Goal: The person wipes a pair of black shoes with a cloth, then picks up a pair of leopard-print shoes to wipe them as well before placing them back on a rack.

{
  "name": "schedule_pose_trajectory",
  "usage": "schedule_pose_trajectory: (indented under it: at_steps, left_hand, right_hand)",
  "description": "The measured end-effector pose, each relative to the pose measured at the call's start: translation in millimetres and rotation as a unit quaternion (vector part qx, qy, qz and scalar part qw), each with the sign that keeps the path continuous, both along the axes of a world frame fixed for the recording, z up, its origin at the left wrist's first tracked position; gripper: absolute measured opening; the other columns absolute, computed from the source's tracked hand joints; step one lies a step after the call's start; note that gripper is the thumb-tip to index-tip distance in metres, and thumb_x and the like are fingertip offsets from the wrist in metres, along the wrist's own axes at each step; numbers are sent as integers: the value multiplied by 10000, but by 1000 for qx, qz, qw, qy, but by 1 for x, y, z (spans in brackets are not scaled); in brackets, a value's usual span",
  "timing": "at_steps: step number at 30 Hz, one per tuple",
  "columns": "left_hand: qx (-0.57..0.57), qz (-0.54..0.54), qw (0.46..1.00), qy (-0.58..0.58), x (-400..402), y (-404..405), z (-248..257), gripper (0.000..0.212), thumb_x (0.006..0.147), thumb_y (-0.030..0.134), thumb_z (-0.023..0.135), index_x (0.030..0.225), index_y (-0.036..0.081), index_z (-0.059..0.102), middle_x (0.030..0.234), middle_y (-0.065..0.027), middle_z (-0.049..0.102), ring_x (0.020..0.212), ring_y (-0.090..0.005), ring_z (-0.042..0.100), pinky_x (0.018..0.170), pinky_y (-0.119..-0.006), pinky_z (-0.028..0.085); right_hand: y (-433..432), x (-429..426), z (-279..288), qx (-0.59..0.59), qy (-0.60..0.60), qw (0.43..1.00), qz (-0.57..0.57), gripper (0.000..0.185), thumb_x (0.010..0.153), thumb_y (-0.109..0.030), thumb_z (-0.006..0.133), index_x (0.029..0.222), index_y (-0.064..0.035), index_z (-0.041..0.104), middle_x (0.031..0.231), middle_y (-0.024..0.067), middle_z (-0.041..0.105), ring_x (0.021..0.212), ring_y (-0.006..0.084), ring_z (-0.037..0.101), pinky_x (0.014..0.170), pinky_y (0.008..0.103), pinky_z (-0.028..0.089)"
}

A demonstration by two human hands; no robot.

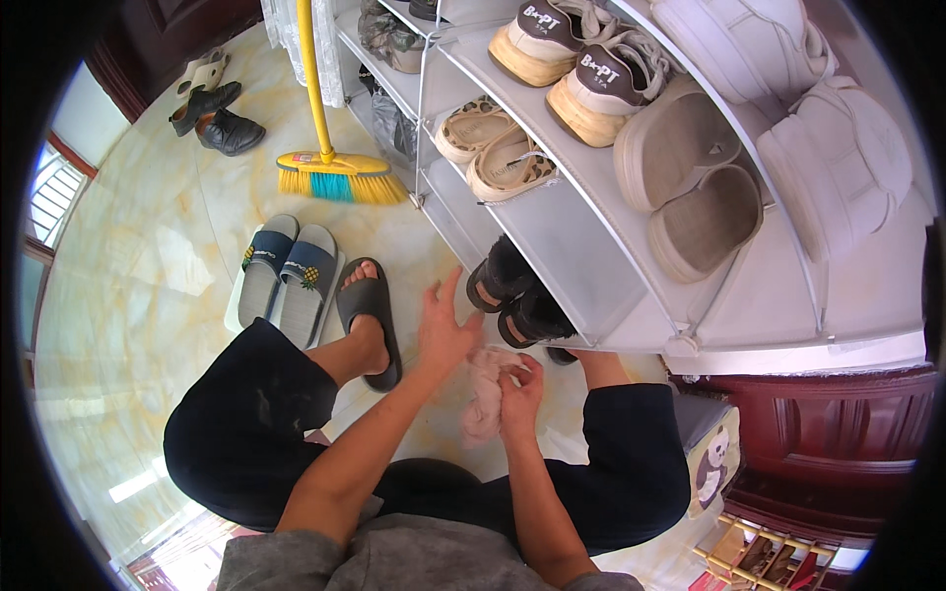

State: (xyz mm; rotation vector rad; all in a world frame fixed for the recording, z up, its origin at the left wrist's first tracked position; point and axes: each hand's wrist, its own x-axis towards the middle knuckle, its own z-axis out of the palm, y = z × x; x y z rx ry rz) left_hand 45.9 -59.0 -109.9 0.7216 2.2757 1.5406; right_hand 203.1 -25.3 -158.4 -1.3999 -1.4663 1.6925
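My right hand (522,395) grips a crumpled pinkish cloth (484,402), which hangs down over the tiled floor. Just left of it my left hand (447,325) reaches forward with its fingers apart, holding nothing. Its fingertips come close to a pair of black fluffy shoes (521,292) on the bottom level of the shoe rack (584,255); I cannot tell whether they touch. One level up sits a pair of beige leopard-print shoes (499,148). Higher shelves carry white sneakers with dark heels (602,81), grey-brown clogs (691,177) and white shoes (835,166).
A pair of blue-strapped slides (288,277) rests on a white base beside my foot in a dark slide (373,325). A yellow broom (336,173) leans by the rack. Black shoes (229,131) lie farther off. At right are a panda-print box (713,462) and a wooden rack (765,554).
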Motion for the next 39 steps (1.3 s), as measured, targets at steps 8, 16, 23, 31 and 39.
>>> schedule_pose_trajectory:
  at_steps: [8, 16, 23, 31, 39]
  left_hand:
    - [55, -140, 983, -108, -6, 50, -34, 689, 749, 125, 636, 1337, 58, 284, 1089, -277, 482, 1010, -425, 512, 862, -426, 436]
    - [-184, -287, 940, 6, -27, 59, -18, 624, 788, 198, 579, 1329, 56, 301, 1107, -275, 508, 1001, -423, 524, 863, -445, 433]
    - [-446, -532, 708, 125, -90, 20, 46, 564, 818, 430, 551, 1204, 24, 488, 1069, -215, 586, 961, -345, 581, 844, -406, 460]
    - [-225, -328, 904, -160, -65, -45, 140, 400, 786, 323, 612, 962, -33, 566, 880, -145, 629, 732, -199, 652, 606, -303, 530]
    - [-100, -378, 890, -235, -123, -85, 201, 371, 889, 328, 519, 1083, 12, 538, 858, -118, 641, 657, -176, 645, 597, -259, 513]
  right_hand:
    - [24, -28, -2, 105, 46, 993, 7, 478, 781, 1, 619, 1202, 16, 393, 1122, 118, 501, 1060, 177, 471, 888, 273, 394]
    - [42, -12, 5, 3, 57, 998, 12, 529, 789, 24, 559, 1279, 7, 363, 1159, 134, 517, 1024, 196, 530, 833, 297, 454]
    - [5, -21, 41, -260, 259, 930, 14, 380, 876, -166, 528, 1186, 41, 455, 1122, 154, 566, 971, 224, 590, 794, 329, 499]
    - [-35, -57, 129, -285, 443, 846, 84, 463, 931, -415, 413, 1260, -89, 408, 1231, 107, 499, 1089, 242, 516, 881, 414, 446]
    - [-23, -47, 146, 41, 316, 947, 51, 364, 869, -105, 563, 1200, 23, 484, 1070, 88, 580, 910, 151, 575, 798, 277, 466]
